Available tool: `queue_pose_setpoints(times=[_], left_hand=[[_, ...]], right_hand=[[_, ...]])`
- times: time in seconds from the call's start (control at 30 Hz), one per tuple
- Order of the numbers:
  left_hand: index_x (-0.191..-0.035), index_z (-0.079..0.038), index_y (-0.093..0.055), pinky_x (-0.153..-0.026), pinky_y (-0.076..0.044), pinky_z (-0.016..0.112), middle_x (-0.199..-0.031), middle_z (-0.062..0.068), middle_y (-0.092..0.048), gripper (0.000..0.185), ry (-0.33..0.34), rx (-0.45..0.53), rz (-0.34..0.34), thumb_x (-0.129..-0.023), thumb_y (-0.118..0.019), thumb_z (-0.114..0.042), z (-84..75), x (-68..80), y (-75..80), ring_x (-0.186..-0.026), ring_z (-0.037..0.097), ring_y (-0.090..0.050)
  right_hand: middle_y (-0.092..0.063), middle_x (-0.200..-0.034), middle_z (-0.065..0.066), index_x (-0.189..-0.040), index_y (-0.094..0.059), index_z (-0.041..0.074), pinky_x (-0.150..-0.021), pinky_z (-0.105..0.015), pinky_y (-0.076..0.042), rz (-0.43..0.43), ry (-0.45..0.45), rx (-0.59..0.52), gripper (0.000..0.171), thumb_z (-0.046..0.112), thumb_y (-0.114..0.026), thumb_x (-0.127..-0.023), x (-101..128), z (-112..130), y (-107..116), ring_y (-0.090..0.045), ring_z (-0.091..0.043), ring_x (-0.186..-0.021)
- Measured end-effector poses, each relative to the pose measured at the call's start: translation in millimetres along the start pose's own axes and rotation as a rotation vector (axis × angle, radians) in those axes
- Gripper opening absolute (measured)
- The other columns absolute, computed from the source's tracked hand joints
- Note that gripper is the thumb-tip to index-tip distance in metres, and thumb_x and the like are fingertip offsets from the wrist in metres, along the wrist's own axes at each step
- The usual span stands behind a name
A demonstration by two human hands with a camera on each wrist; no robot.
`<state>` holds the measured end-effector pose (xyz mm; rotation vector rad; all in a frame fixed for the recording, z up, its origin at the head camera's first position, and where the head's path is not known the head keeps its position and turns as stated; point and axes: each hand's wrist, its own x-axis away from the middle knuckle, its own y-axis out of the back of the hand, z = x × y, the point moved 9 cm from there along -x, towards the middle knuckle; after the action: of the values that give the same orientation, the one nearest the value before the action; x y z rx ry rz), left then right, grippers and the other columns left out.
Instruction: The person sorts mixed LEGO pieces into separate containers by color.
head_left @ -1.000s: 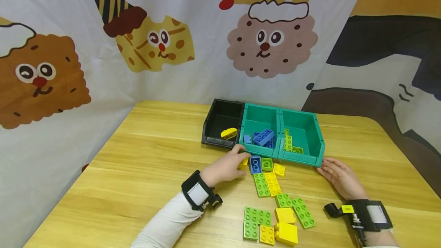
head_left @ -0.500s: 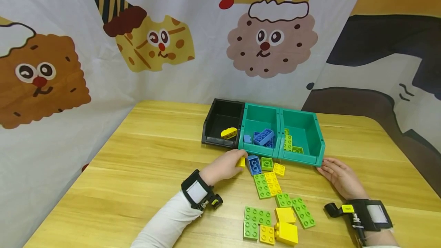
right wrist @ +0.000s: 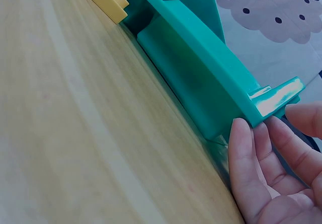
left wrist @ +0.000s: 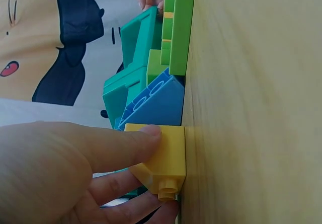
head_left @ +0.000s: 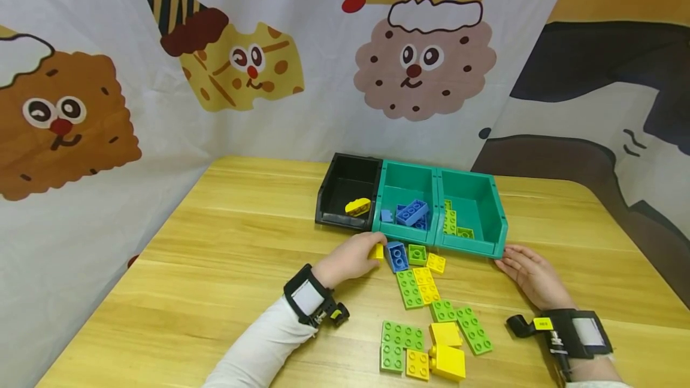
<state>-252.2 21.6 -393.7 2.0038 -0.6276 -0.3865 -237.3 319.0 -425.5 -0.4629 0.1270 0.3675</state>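
Note:
My left hand (head_left: 347, 258) pinches a yellow building block (head_left: 378, 252) on the table, just in front of the bins. In the left wrist view the thumb lies on one face of the block, with the fingers behind and beneath. Beside it a blue building block (head_left: 398, 257) leans at a tilt. My right hand (head_left: 533, 277) rests at the near right corner of the right green bin (head_left: 498, 226). Its fingertips touch the corner in the right wrist view, fingers loosely extended, thumb apart.
The black bin (head_left: 345, 187) holds a yellow block (head_left: 358, 207). Blue blocks (head_left: 412, 213) lie in the middle green bin (head_left: 408, 173), green ones (head_left: 450, 222) in the right bin. Several green blocks (head_left: 474, 330) and yellow blocks (head_left: 448, 362) lie on the table (head_left: 242, 226) between the arms.
My left hand has drawn slightly left with the yellow block, and its fingers have come down. The blue block has shifted and tilted a little. The right hand stays in place.

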Motion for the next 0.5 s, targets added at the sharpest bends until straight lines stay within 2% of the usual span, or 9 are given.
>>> queue_pose_setpoints(times=[0.13,0.37,0.5], left_hand=[[-0.123,-0.009,-0.055,-0.097,-0.046,0.027,-0.12,0.005,-0.061,0.036,-0.006,0.011,-0.006,-0.088,-0.066,-0.013,0.6,-0.5,0.8,-0.1,0.014,-0.055],[-0.121,-0.007,-0.058,-0.091,-0.048,0.026,-0.118,0.006,-0.063,0.038,-0.031,0.043,-0.114,-0.086,-0.07,-0.015,1.8,-0.4,14.1,-0.097,0.014,-0.056],[-0.121,-0.007,-0.058,-0.09,-0.049,0.026,-0.116,0.006,-0.064,0.037,-0.035,0.05,-0.134,-0.086,-0.07,-0.015,0.9,1.1,19.0,-0.095,0.014,-0.056]], right_hand=[[-0.065,-0.107,-0.004,-0.112,-0.063,0.003,-0.089,-0.025,-0.052,-0.002,-0.002,0.016,0.038,-0.005,-0.028,-0.101,-0.2,0.4,0.1,-0.064,-0.014,-0.098],[-0.065,-0.107,-0.003,-0.111,-0.063,0.005,-0.088,-0.024,-0.052,-0.021,-0.007,0.051,0.038,-0.004,-0.027,-0.101,-0.3,-0.2,2.2,-0.065,-0.012,-0.098],[-0.065,-0.106,-0.002,-0.111,-0.063,0.005,-0.088,-0.024,-0.052,-0.024,-0.009,0.055,0.038,-0.004,-0.028,-0.101,-0.5,-0.4,2.8,-0.065,-0.012,-0.098]])
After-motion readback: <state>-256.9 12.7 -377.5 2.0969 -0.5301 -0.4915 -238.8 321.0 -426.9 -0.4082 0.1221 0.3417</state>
